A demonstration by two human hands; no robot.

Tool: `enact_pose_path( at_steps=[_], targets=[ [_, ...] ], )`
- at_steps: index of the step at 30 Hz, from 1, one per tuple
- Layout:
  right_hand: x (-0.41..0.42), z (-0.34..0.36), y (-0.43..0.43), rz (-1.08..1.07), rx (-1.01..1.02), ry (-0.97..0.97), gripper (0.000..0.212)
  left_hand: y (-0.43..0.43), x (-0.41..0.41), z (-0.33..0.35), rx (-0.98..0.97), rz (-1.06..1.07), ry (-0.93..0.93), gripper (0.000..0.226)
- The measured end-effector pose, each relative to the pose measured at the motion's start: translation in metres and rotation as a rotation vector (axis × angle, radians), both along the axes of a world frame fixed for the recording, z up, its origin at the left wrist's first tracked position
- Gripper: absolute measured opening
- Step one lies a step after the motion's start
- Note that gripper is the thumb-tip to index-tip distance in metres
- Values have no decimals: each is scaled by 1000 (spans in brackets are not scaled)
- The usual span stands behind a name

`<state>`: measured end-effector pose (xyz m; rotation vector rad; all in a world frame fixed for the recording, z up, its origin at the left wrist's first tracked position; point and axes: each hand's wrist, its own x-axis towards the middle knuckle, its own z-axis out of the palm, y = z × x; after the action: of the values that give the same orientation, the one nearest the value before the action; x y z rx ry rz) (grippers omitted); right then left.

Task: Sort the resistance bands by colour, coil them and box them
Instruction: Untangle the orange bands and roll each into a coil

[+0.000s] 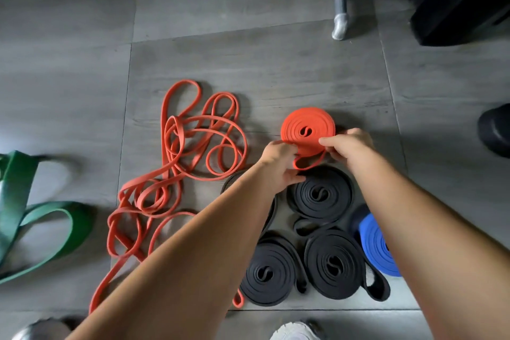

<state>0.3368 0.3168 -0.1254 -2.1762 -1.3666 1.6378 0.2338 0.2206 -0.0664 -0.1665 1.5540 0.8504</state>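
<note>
Coiling step: both hands, left hand (280,163) and right hand (346,146), grip the orange coil (307,130); its loose tail (309,164) needs winding in next.

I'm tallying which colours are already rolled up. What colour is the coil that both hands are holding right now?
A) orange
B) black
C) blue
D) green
A: the left hand and right hand pinch the orange coil by its near edge, while the black coils lie on the floor nearer the person.
</note>
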Motion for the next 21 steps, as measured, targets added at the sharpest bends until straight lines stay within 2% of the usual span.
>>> enact_pose_path(
  at_steps=[2,4,6,8,10,11,12,14,15,17,21],
  targets=[
    [1,4,-4,-155,-73,208,46,-1,-4,1,29,46,0,18],
    [-4,11,-7,-251,-111,354,39,-6,-16,5,86,82,-11,14],
    [-11,19,-11,-254,-111,401,32,-23,-37,8,150,105,9,14],
    [-21,27,-17,-275,-109,484,33,-54,-63,8,174,99,155,17],
    [-32,34,-27,-290,-147,582,30,-103,-88,-3,90,-88,520,14],
    [-38,38,-34,-288,-171,613,28,-132,-95,-10,1,-268,718,10],
    [-43,40,-40,-279,-188,636,26,-160,-97,-16,-91,-448,835,4],
    [-53,43,-55,-259,-215,684,24,-206,-91,-29,-235,-739,902,37],
    [-58,45,-62,-250,-231,704,24,-219,-86,-34,-273,-792,904,52],
    [-68,49,-76,-219,-256,714,23,-229,-77,-43,-297,-717,890,69],
    [-83,57,-104,-180,-319,690,24,-214,-81,-53,-339,-368,855,85]
  ],
)
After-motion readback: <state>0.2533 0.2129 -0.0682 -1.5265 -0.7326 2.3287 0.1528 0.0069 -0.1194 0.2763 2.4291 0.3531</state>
